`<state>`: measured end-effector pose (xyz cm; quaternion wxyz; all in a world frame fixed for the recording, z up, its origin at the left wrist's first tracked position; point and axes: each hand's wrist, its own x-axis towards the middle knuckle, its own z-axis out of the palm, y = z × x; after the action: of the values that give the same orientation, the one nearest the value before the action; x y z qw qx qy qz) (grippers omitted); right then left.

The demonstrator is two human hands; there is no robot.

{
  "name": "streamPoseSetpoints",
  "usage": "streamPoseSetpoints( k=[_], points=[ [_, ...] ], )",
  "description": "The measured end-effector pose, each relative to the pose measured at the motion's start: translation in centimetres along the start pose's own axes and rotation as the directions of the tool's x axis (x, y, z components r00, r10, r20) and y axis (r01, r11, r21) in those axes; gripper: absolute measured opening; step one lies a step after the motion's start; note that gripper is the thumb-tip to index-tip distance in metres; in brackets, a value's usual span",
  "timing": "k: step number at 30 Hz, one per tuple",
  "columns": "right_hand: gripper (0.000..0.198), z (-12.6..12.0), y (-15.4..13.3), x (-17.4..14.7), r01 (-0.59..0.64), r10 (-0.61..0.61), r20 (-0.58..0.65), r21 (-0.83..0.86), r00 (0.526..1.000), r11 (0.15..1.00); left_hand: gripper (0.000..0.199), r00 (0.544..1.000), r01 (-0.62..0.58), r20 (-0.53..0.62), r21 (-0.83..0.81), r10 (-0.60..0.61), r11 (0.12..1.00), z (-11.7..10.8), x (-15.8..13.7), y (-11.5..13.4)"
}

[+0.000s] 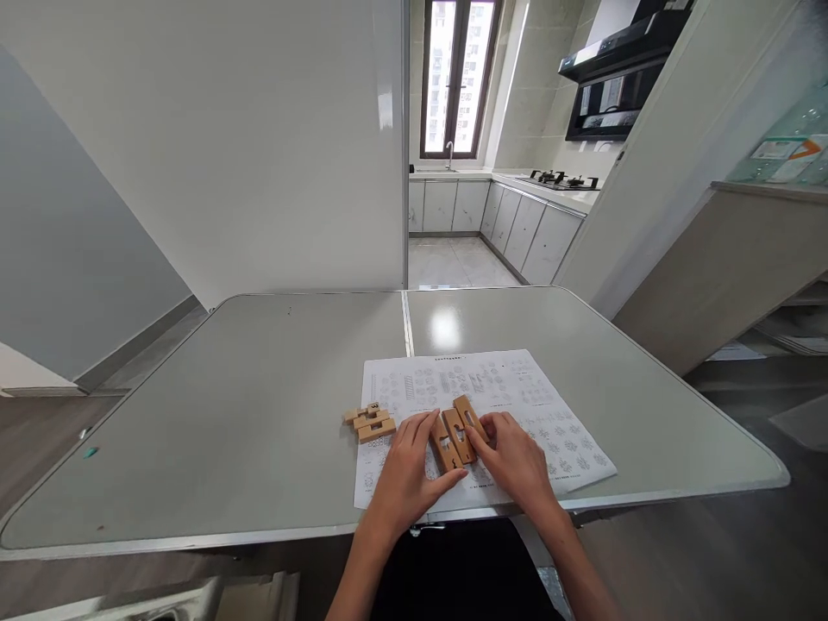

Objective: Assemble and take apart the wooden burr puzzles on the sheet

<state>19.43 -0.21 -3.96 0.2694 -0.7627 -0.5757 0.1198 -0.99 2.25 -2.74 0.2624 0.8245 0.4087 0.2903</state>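
Side by side on a printed instruction sheet lie notched wooden puzzle blocks: a left block, a middle block and a right block set a little farther up. My left hand closes on the left block, fingertips at its far end and thumb at its near end. With thumb and fingers bent, my right hand grips the right block from its right side. A small group of similar wooden blocks rests at the sheet's left edge, apart from both hands.
The sheet lies on a pale table with a metal rim and a seam across it. A small teal scrap is near the left edge. Beyond are a white wall and a kitchen with a hob; plastic bottles stand on a right-hand shelf.
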Motion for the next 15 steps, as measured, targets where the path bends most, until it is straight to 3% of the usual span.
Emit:
streamPoseSetpoints(
  k=[3, 6, 11, 15],
  points=[
    [0.034, 0.0, 0.0, -0.1, -0.016, 0.016, 0.012, 0.03, 1.0, 0.999, 0.089, 0.999, -0.002, -0.043, -0.005, 0.002, 1.0, -0.1, -0.1, 0.2],
    [0.038, -0.3, 0.1, -0.3, -0.034, 0.034, 0.003, 0.218, 0.999, 0.975, 0.088, 0.996, -0.004, -0.092, -0.003, 0.004, 1.0, -0.2, -0.2, 0.7],
    [0.045, -1.3, -0.1, -1.3, -0.041, -0.038, 0.111, 0.635, 0.993, 0.771, 0.088, 0.99, -0.016, -0.143, 0.009, 0.017, 1.0, -0.4, -0.3, 1.0],
    [0.041, -2.3, -0.9, -2.1, -0.145, -0.139, 0.29, 0.772, 0.947, 0.619, 0.089, 0.983, -0.071, -0.169, 0.015, 0.072, 0.997, -0.4, -0.3, 1.0]
  ],
)
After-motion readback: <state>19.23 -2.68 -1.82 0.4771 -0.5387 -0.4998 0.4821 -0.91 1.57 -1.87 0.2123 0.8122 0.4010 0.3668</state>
